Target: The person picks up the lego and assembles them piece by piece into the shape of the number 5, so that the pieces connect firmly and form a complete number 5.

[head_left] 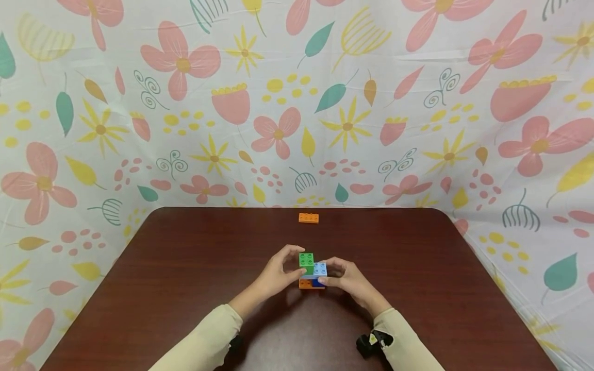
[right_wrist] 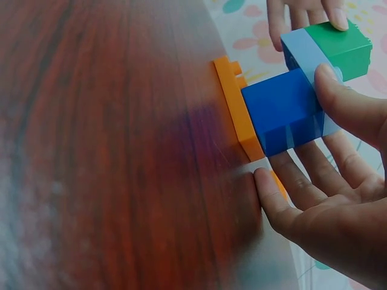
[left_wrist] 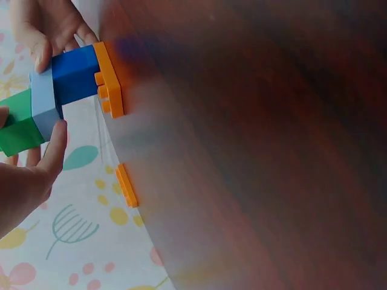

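Note:
A stack of toy building bricks stands at the middle of the table: an orange plate at the bottom, a dark blue brick, a light blue plate and a green brick on top. My left hand pinches the green brick, its thumb on the near side; in the left wrist view one fingertip meets the light blue plate's edge. From the other side my right hand grips the light blue plate, thumb in front. Its other fingers curl behind the dark blue brick in the right wrist view.
A separate orange plate lies near the table's far edge, beyond the stack. The dark brown table meets a flower-printed cloth at the back and sides. Black wrist gear shows under the right sleeve.

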Demonstrator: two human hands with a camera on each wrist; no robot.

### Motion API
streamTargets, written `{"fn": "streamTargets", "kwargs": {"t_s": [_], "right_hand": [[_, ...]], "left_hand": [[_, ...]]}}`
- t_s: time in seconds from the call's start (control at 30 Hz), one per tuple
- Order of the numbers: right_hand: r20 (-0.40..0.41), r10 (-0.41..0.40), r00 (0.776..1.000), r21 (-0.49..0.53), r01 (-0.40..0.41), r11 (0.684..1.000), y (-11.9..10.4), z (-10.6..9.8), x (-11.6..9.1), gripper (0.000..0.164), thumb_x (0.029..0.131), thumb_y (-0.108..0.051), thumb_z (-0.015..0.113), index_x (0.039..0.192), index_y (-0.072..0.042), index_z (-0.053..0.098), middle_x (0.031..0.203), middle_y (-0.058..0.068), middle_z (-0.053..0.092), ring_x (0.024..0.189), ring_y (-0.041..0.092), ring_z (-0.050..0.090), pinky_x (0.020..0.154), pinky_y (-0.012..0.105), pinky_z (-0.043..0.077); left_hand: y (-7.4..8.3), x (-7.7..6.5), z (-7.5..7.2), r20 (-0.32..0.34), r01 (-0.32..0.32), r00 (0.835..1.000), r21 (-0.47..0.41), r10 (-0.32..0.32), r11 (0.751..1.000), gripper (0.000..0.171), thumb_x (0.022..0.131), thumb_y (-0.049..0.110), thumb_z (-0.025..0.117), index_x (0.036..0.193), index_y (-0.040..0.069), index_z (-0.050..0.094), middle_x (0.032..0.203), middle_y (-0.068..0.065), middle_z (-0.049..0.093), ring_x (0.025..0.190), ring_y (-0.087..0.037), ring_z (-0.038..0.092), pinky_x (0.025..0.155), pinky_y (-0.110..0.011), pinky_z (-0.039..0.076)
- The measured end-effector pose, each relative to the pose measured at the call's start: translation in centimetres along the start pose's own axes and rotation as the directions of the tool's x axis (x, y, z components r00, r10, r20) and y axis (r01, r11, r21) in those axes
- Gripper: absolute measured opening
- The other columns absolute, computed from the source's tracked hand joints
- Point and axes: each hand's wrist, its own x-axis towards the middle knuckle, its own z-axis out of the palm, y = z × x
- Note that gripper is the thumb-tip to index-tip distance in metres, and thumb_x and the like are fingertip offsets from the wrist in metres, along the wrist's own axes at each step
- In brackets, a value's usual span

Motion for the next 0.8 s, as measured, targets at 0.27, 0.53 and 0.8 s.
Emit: {"fn": "streamTargets", "kwargs": {"t_s": [0.27,0.53,0.8], "right_hand": [[-0.016,0.020,1.000,0.014,-0.020,1.000,0.08,-0.01,0.23,0.041,0.084,-0.019,0.076,0.118,-0.003,0.061,0.113,0.011,0.064,0.102,0.023,0.062,0.083,0.036,0.054],[-0.014,0.018,1.000,0.017,-0.018,1.000,0.18,-0.06,0.21,0.042,0.083,-0.019,0.076,0.118,-0.003,0.060,0.113,0.012,0.064,0.101,0.024,0.062,0.082,0.037,0.054],[-0.007,0.014,1.000,0.013,-0.014,1.000,0.24,-0.10,0.22,0.041,0.084,-0.019,0.076,0.118,-0.004,0.061,0.112,0.011,0.064,0.100,0.022,0.063,0.082,0.036,0.053]], "left_hand": [[-0.51,-0.25,0.51,-0.023,0.066,0.997,-0.088,-0.068,0.994,0.038,0.088,0.002,0.068,0.123,0.007,0.056,0.116,-0.018,0.061,0.110,-0.036,0.057,0.079,-0.030,0.055],[-0.62,-0.58,0.67,-0.043,0.114,0.992,-0.109,-0.119,0.988,0.037,0.087,0.005,0.071,0.122,0.007,0.059,0.116,-0.016,0.062,0.105,-0.030,0.062,0.081,-0.032,0.054],[-0.80,-0.62,0.71,-0.028,0.170,0.984,-0.195,-0.178,0.966,0.040,0.086,0.005,0.071,0.123,0.005,0.059,0.115,-0.016,0.062,0.096,-0.025,0.064,0.076,-0.037,0.057]]}}
